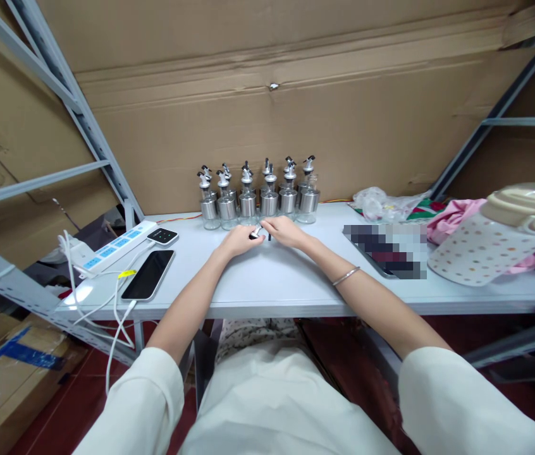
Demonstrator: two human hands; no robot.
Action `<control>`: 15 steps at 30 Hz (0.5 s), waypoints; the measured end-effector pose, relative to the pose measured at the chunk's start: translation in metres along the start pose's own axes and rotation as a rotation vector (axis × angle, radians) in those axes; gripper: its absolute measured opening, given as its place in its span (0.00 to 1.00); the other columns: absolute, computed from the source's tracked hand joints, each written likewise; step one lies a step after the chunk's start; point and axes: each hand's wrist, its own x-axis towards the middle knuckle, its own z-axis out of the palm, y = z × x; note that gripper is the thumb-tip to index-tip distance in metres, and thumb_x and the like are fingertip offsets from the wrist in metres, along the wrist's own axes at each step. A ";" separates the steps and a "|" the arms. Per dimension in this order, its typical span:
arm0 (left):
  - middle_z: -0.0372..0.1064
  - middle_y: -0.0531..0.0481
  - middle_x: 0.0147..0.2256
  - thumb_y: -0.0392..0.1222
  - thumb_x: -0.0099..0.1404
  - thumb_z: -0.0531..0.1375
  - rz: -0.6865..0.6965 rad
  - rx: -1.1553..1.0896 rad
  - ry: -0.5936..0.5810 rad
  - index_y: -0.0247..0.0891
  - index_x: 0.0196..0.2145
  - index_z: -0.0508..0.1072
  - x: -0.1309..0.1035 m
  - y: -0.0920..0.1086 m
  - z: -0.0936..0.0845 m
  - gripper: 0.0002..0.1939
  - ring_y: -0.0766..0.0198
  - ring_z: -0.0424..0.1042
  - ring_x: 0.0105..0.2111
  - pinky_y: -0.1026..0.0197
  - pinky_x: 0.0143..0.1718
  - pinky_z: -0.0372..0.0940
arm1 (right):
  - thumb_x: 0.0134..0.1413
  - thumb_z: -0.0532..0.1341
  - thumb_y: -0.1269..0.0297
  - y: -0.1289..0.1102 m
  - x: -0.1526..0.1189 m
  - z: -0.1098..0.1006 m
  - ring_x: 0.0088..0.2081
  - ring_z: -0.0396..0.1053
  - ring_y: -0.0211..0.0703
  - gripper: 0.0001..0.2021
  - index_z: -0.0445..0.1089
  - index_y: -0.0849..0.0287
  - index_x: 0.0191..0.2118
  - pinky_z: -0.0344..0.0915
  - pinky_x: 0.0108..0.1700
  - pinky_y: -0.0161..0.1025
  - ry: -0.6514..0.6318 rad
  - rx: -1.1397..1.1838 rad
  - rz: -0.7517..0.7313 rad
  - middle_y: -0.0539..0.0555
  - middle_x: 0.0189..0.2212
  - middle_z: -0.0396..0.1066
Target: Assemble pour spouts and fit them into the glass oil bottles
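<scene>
Even, cool-white light brightens the top of the bench [296, 278], seemingly from above, while the space beneath the bench falls into dim shadow. A hot patch of glare whitens its left end, and small highlights streak the metal on the bottles [269, 203] along its back. Shading around the hands [243, 241] is soft; fine detail there is slightly smeared. Wide-angle distortion slants the shelf posts [92, 136] beside the bench and stretches the tub [480, 243] at its right. Blocky pixelation covers a patch nearby.
</scene>
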 end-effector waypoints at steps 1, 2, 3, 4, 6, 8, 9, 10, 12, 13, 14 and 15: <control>0.62 0.53 0.21 0.50 0.60 0.55 0.001 0.003 0.008 0.35 0.23 0.67 0.000 -0.001 -0.001 0.16 0.68 0.56 0.22 0.64 0.26 0.47 | 0.62 0.47 0.60 0.001 0.000 -0.002 0.24 0.56 0.35 0.20 0.66 0.62 0.23 0.49 0.29 0.34 -0.004 0.016 0.036 0.50 0.19 0.63; 0.62 0.53 0.21 0.50 0.60 0.55 0.001 0.002 0.017 0.35 0.23 0.67 0.000 -0.001 -0.002 0.16 0.68 0.56 0.22 0.64 0.26 0.46 | 0.61 0.48 0.60 0.003 0.000 -0.003 0.23 0.56 0.35 0.21 0.66 0.63 0.21 0.49 0.29 0.34 -0.007 0.040 0.061 0.50 0.18 0.63; 0.62 0.53 0.21 0.51 0.60 0.55 0.000 -0.002 0.026 0.36 0.23 0.66 -0.001 -0.003 -0.003 0.16 0.68 0.56 0.23 0.64 0.26 0.46 | 0.60 0.49 0.59 0.005 0.000 -0.005 0.24 0.57 0.34 0.21 0.68 0.63 0.21 0.50 0.29 0.33 -0.003 0.070 0.071 0.50 0.18 0.64; 0.62 0.53 0.21 0.51 0.60 0.55 -0.005 -0.006 0.034 0.36 0.23 0.66 -0.001 -0.004 -0.003 0.16 0.68 0.56 0.23 0.64 0.26 0.46 | 0.58 0.51 0.59 0.008 0.001 -0.007 0.24 0.58 0.35 0.20 0.70 0.64 0.22 0.51 0.30 0.33 0.004 0.098 0.070 0.51 0.20 0.66; 0.62 0.53 0.21 0.52 0.60 0.54 -0.019 -0.008 0.047 0.36 0.24 0.66 -0.001 -0.007 -0.004 0.17 0.67 0.56 0.23 0.64 0.26 0.47 | 0.55 0.55 0.59 0.015 0.002 -0.008 0.27 0.61 0.36 0.16 0.74 0.65 0.26 0.54 0.32 0.32 0.013 0.135 0.067 0.53 0.25 0.71; 0.61 0.54 0.21 0.52 0.60 0.54 -0.023 -0.006 0.049 0.36 0.24 0.66 0.000 -0.008 -0.004 0.17 0.67 0.56 0.23 0.65 0.26 0.47 | 0.53 0.57 0.61 0.022 0.003 -0.007 0.29 0.63 0.37 0.14 0.76 0.65 0.30 0.56 0.33 0.32 -0.023 0.133 0.097 0.54 0.28 0.72; 0.61 0.54 0.21 0.52 0.60 0.54 -0.024 -0.005 0.048 0.36 0.24 0.65 0.000 -0.009 -0.004 0.17 0.67 0.55 0.23 0.65 0.26 0.47 | 0.52 0.58 0.62 0.025 0.003 -0.006 0.29 0.64 0.38 0.12 0.76 0.64 0.32 0.57 0.33 0.32 -0.053 0.123 0.111 0.53 0.28 0.73; 0.60 0.54 0.20 0.52 0.60 0.54 -0.026 -0.003 0.045 0.36 0.23 0.65 0.000 -0.009 -0.004 0.17 0.68 0.55 0.23 0.65 0.26 0.46 | 0.52 0.58 0.64 0.028 0.003 -0.004 0.29 0.65 0.38 0.11 0.76 0.64 0.33 0.58 0.33 0.32 -0.087 0.108 0.117 0.53 0.27 0.73; 0.59 0.54 0.20 0.52 0.60 0.55 -0.034 0.003 0.040 0.36 0.23 0.65 0.000 -0.008 -0.004 0.17 0.68 0.54 0.23 0.65 0.26 0.46 | 0.51 0.58 0.69 0.031 0.003 0.000 0.30 0.67 0.39 0.09 0.76 0.63 0.34 0.60 0.36 0.33 -0.136 0.063 0.099 0.53 0.28 0.75; 0.59 0.55 0.20 0.52 0.60 0.55 -0.038 0.007 0.039 0.36 0.23 0.65 0.000 -0.008 -0.004 0.17 0.68 0.54 0.23 0.64 0.26 0.46 | 0.51 0.58 0.72 0.032 0.002 0.002 0.32 0.68 0.40 0.09 0.77 0.62 0.34 0.61 0.37 0.33 -0.148 0.041 0.083 0.54 0.29 0.75; 0.59 0.55 0.20 0.52 0.60 0.55 -0.042 0.011 0.039 0.36 0.23 0.65 -0.001 -0.007 -0.005 0.16 0.68 0.54 0.23 0.64 0.26 0.46 | 0.51 0.58 0.74 0.033 0.002 0.004 0.33 0.69 0.41 0.09 0.77 0.62 0.33 0.61 0.39 0.33 -0.157 0.022 0.070 0.54 0.31 0.76; 0.59 0.55 0.20 0.51 0.60 0.55 -0.043 0.014 0.039 0.36 0.23 0.65 -0.001 -0.007 -0.005 0.16 0.68 0.54 0.23 0.64 0.26 0.46 | 0.51 0.58 0.75 0.033 0.002 0.006 0.34 0.70 0.42 0.10 0.77 0.62 0.34 0.62 0.40 0.34 -0.161 0.006 0.061 0.56 0.32 0.76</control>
